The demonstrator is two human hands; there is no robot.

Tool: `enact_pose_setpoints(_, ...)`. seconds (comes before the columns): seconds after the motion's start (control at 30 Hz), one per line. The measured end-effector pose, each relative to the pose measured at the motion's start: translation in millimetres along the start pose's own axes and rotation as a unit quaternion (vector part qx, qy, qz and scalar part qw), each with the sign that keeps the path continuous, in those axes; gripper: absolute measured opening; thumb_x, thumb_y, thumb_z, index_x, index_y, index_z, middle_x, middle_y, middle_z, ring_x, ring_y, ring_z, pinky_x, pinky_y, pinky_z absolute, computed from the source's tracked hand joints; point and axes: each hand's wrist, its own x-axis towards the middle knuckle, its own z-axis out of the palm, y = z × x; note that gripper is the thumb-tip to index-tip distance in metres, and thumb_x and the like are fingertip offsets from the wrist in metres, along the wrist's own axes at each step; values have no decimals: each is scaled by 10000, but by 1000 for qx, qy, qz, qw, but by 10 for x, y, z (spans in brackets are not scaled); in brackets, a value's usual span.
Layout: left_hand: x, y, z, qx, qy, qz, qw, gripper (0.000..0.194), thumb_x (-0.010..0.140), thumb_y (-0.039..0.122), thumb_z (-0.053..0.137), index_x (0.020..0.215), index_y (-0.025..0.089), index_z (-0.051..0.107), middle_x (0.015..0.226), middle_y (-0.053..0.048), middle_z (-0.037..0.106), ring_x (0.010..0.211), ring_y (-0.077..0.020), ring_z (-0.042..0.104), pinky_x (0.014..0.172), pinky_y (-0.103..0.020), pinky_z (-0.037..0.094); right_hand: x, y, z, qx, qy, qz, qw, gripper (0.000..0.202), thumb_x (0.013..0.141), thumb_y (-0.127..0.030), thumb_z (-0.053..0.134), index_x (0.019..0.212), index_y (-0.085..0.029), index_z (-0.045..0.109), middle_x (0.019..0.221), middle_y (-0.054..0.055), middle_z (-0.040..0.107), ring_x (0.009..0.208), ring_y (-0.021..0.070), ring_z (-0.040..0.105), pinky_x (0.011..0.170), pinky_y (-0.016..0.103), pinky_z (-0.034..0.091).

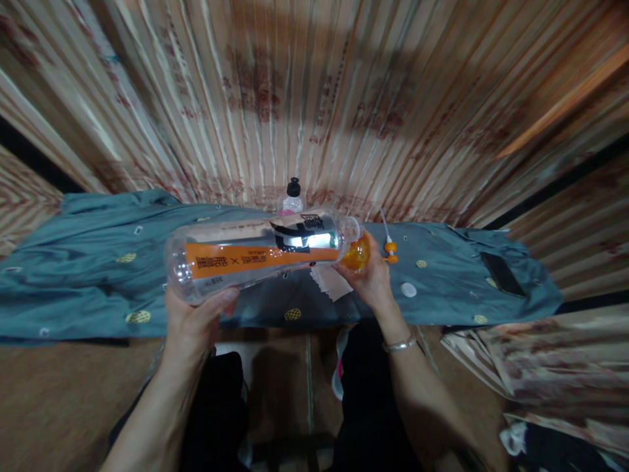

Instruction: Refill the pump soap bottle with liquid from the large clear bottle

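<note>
A large clear plastic bottle (pixel 236 252) with an orange and black label lies nearly level in the air, its neck toward the right. My left hand (pixel 196 314) is closed around its base end, thumb on the near side. My right hand (pixel 369 275) grips a rounded amber bottle (pixel 357 254), partly hidden by the fingers. The clear bottle's mouth is right by the amber bottle; whether they touch I cannot tell. An orange pump head (pixel 390 250) with a thin white tube lies beyond my right hand. Nearer is a round white cap (pixel 408 290).
A green-blue cloth (pixel 265 308) covers the narrow table. On it lie a pale paper sheet (pixel 332 283) and a black phone (pixel 502 274). A black-capped bottle (pixel 293 196) stands at the back, by the patterned curtain (pixel 295 118).
</note>
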Motion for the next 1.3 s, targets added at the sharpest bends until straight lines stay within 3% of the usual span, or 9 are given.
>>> enact_pose_setpoints(0.17,-7,31,15,-5,-7,-5,1000,540,410,236,1056,865,156,775,538,57,653,323,-86,459,252,-174,352,-2,-7,-6,0,-8,4,1000,1029,773,-468,977,1639,-175,503,1549,223,701,1424,422,696,1190,619,592)
enact_pose_setpoints(0.63,-9,10,11,-2,-2,-1,1000,732,420,212,1040,1104,131,792,570,49,673,344,-98,472,254,-180,354,-7,-16,5,9,0,-2,1000,1002,773,-454,971,1618,-171,513,1551,223,703,1431,415,695,1202,611,585)
enact_pose_setpoints(1.0,-2,39,30,0,25,-33,999,639,340,249,1067,904,156,781,546,53,664,334,-94,473,252,-183,366,-3,-1,-8,1,0,-2,1000,1007,768,-473,973,1622,-190,520,1556,210,703,1418,412,704,1186,616,599)
enact_pose_setpoints(1.3,-1,13,12,-2,-1,-10,1000,669,401,267,1080,1000,176,799,559,62,670,337,-88,472,258,-167,363,1,-19,-16,11,-8,12,1000,1014,753,-442,975,1615,-177,511,1545,219,709,1426,420,699,1201,629,585)
